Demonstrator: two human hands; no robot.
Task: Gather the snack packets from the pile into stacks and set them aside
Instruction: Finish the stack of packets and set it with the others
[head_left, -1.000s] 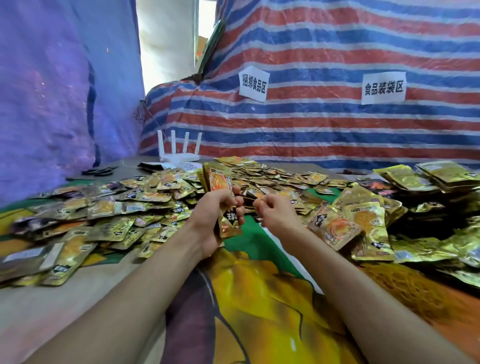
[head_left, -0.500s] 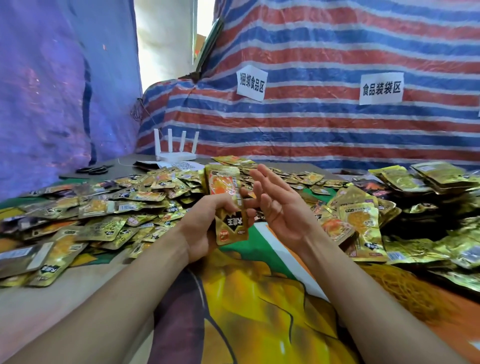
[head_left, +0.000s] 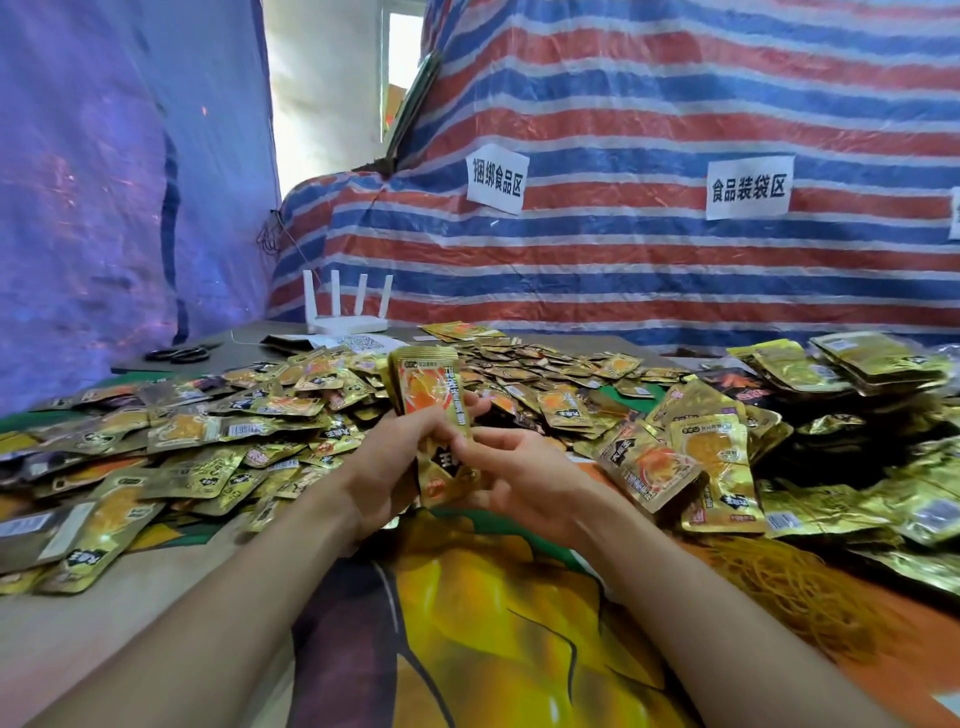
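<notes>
A stack of gold and orange snack packets (head_left: 434, 400) stands upright above the table's middle. My left hand (head_left: 387, 470) grips its lower half, fingers curled round it. My right hand (head_left: 524, 480) is against the stack's right side, fingers curled on its lower edge and thumb on its front. A wide pile of loose gold packets (head_left: 218, 447) covers the table to the left and behind. More packets (head_left: 691, 462) lie in heaps to the right, with neat stacks (head_left: 862, 361) at the far right.
A heap of yellow rubber bands (head_left: 779, 587) lies at the right front. A white router (head_left: 348, 317) and black scissors (head_left: 179, 355) sit at the back left. Striped tarpaulin (head_left: 649, 249) hangs behind. A printed sheet (head_left: 493, 623) covers the near table.
My right hand, open beside the stack half a second ago, has closed onto its lower right side. The stack has risen slightly and stands more upright.
</notes>
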